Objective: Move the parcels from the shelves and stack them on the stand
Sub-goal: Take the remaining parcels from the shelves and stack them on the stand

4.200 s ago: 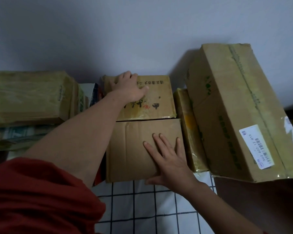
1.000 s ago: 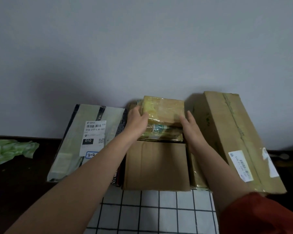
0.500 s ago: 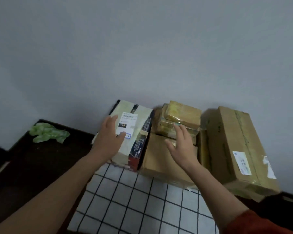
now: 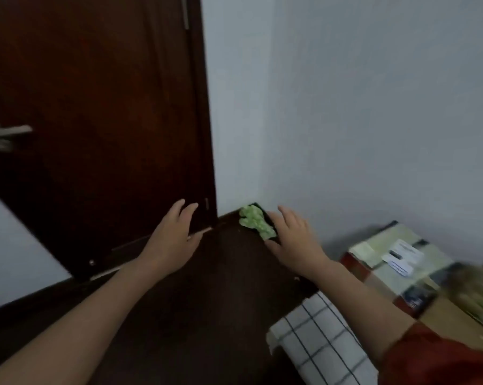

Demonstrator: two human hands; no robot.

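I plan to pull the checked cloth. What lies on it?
The cloth is bare where visible. The right arm covers its far end, so whether the brown box beyond rests on it is hidden.

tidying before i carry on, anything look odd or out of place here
A crumpled green wad lies in the far corner of the dark surface, by the wall, beside the right hand. It is no parcel and looks like stray litter. The parcels at right are too blurred to judge.

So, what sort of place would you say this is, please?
Probably a room in a home: a dark wooden door with a lever handle, a plain wall, and taped parcels beside a checked cloth.
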